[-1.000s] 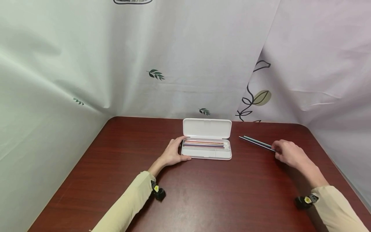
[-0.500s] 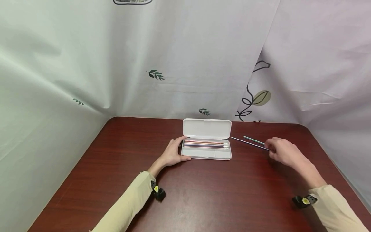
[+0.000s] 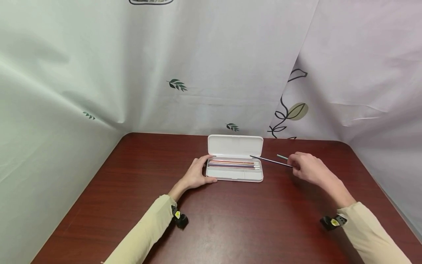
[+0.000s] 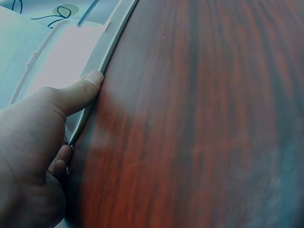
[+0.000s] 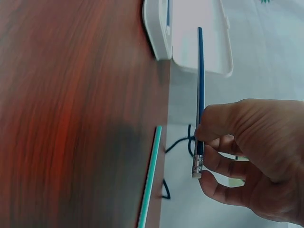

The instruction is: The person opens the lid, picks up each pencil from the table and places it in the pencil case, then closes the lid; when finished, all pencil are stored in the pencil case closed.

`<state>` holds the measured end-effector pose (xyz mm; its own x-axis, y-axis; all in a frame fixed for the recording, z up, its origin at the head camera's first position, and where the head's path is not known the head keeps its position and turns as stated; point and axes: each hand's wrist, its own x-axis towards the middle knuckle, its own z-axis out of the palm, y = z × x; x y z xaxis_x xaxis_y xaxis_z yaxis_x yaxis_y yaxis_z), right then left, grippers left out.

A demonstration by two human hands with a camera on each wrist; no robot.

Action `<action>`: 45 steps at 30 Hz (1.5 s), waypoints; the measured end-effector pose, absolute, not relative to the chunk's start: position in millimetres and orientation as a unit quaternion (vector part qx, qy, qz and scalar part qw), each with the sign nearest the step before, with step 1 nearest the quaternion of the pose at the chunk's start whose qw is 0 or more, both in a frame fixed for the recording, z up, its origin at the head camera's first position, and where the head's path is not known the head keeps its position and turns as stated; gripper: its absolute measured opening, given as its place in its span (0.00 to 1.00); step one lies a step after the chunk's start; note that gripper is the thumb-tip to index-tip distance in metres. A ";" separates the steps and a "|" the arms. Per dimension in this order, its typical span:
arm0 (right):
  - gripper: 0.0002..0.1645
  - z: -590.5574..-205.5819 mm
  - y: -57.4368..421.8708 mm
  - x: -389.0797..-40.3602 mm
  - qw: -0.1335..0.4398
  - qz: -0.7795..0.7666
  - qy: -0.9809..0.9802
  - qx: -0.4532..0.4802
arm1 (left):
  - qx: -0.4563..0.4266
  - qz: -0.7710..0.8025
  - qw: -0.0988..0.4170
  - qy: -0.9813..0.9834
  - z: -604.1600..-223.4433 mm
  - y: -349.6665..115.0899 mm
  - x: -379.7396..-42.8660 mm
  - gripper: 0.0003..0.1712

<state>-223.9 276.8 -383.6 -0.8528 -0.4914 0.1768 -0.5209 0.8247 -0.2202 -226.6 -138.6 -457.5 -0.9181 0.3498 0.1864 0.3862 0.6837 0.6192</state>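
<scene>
In the head view an open white pencil case [image 3: 227, 175] lies near the table's far edge, its lid [image 3: 235, 146] tipped back. Several striped pencils [image 3: 232, 164] lie side by side in its rear compartment. My left hand [image 3: 194, 175] grips the case's left end, thumb [image 4: 89, 85] along the front rim. My right hand [image 3: 308, 168] pinches a blue pencil [image 5: 201, 80] close to its eraser end, the other end pointing left and overlapping the case's right rear corner in the head view. A green pencil [image 5: 151, 175] lies on the table, partly hidden behind the right hand in the head view.
The dark red wooden table [image 3: 230, 223] reaches back to a pale curtain [image 3: 217, 73] with printed leaves, which hangs right behind its far edge and along both sides. Each wrist carries a small black camera.
My right hand has moved left with the blue pencil, bringing its far end to the case. The green pencil stays on the table. The left hand and case have not moved.
</scene>
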 end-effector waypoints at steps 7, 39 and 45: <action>0.12 -383.1 251.8 -232.5 0.065 0.135 -0.945 0.291 | -0.200 -0.344 0.027 -0.917 -457.9 -138.9 -227.6 0.53; 0.11 -391.3 167.7 -263.4 0.031 0.117 -0.934 0.337 | -0.201 -0.342 0.032 -0.917 -457.2 -137.9 -226.4 0.53; 0.11 -394.7 158.3 -265.9 0.030 0.114 -0.934 0.337 | -0.201 -0.343 0.030 -0.917 -456.4 -138.3 -225.9 0.53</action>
<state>-265.9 158.3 -394.7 -0.7716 -0.6221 0.1326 -0.6358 0.7475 -0.1924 -225.9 -138.3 -456.4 -0.9177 0.3471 0.1932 0.3887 0.6843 0.6169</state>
